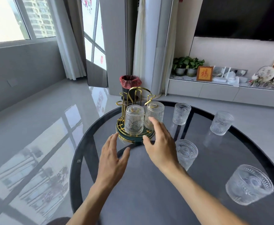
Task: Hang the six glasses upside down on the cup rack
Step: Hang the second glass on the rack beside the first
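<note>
1. Two bare arms reach forward from the bottom edge over a round dark glass table (141, 192).
2. At 5 o'clock on the table, closest to the person, stands one clear patterned glass (249, 186), mouth up.
3. Left hand (112, 158) is held flat with its fingers spread open. Its fingertips are at the near left edge of the cup rack (135, 117); touching or not cannot be told.
4. Right hand (160, 143) is open too, fingers loosely spread and holding nothing. The thumb is by the rack's front rim and the fingertips are in front of one hung glass.
5. The cup rack sits at 11 o'clock on the table. It has a round dark green base with gold trim and gold hooks on top.
6. Two glasses hang upside down on the rack: the front glass (134, 120) and the back glass (155, 112) just to its right.
7. Three more glasses stand mouth up on the table: a middle glass (186, 152) right beside the right wrist, a far glass (181, 113) at 12 o'clock and a side glass (222, 122) at 2 o'clock.
8. On the floor behind the rack is a bin with a red bag (130, 82).
</note>
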Demonstrator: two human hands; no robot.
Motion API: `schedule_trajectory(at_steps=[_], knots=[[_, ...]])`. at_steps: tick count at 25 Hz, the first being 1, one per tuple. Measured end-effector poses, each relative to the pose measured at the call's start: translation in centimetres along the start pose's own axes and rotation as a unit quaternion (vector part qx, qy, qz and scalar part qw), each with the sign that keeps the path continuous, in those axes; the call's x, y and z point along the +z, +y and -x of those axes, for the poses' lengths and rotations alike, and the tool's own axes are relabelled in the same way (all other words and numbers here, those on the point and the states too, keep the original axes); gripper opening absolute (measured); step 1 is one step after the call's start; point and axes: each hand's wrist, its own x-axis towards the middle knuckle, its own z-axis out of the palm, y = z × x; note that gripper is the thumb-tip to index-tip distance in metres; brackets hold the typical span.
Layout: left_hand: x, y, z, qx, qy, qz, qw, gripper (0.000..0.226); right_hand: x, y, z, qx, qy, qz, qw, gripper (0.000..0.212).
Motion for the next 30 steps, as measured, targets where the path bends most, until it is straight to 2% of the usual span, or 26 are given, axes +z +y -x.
schedule_trajectory(at_steps=[3, 5, 7, 11, 13, 15, 16, 19, 20, 22, 24, 27, 28, 30], knots=[[0.9, 1.2, 2.1, 0.050, -0.034, 0.018, 0.998, 0.058, -3.7, 2.7, 6.6, -0.004, 0.028, 0.013, 1.000, 0.039], [2.3, 2.8, 3.5, 0.089, -0.059, 0.043, 0.993, 0.058, -5.1, 4.6, 9.7, 0.062, 0.024, -0.004, 0.998, 0.028], [5.0, 5.3, 4.3, 0.110, -0.086, 0.055, 0.989, 0.066, -6.0, 6.4, 11.1, 0.165, 0.022, -0.037, 0.985, 0.022], [10.5, 11.0, 3.0, 0.058, -0.167, 0.025, 0.984, 0.104, -8.2, 8.4, 11.9, 0.319, -0.026, -0.129, 0.938, 0.024], [12.2, 12.4, 1.7, 0.024, -0.197, 0.004, 0.980, 0.109, -9.2, 9.0, 12.2, 0.368, -0.046, -0.171, 0.913, 0.020], [12.9, 13.0, 1.2, -0.004, -0.188, 0.004, 0.982, 0.099, -10.3, 9.0, 11.7, 0.420, -0.035, -0.261, 0.868, 0.014], [12.7, 13.1, 1.4, -0.009, -0.176, 0.009, 0.984, 0.093, -10.8, 8.9, 11.2, 0.453, -0.021, -0.323, 0.831, 0.012], [10.9, 13.1, 2.2, -0.003, -0.153, 0.081, 0.985, 0.080, -11.7, 7.9, 9.3, 0.533, -0.008, -0.482, 0.696, 0.023], [9.9, 13.2, 2.3, 0.012, -0.149, 0.110, 0.983, 0.077, -11.6, 7.5, 8.6, 0.541, -0.015, -0.517, 0.663, 0.028], [7.7, 13.6, 2.0, 0.045, -0.139, 0.167, 0.975, 0.074, -11.1, 6.4, 7.2, 0.527, -0.029, -0.567, 0.632, 0.039], [5.3, 14.2, 1.4, 0.067, -0.132, 0.220, 0.964, 0.072, -10.4, 5.1, 5.4, 0.501, -0.042, -0.612, 0.611, 0.049], [2.2, 14.5, -0.3, 0.129, -0.161, 0.220, 0.953, 0.071, -10.4, 3.2, 2.0, 0.461, -0.073, -0.661, 0.588, 0.058], [1.4, 14.3, -1.3, 0.137, -0.184, 0.215, 0.949, 0.068, -10.5, 2.7, 0.7, 0.456, -0.079, -0.654, 0.598, 0.057], [-0.2, 13.7, -3.8, 0.114, -0.219, 0.222, 0.943, 0.056, -11.1, 2.3, -1.9, 0.453, -0.065, -0.599, 0.656, 0.049]])
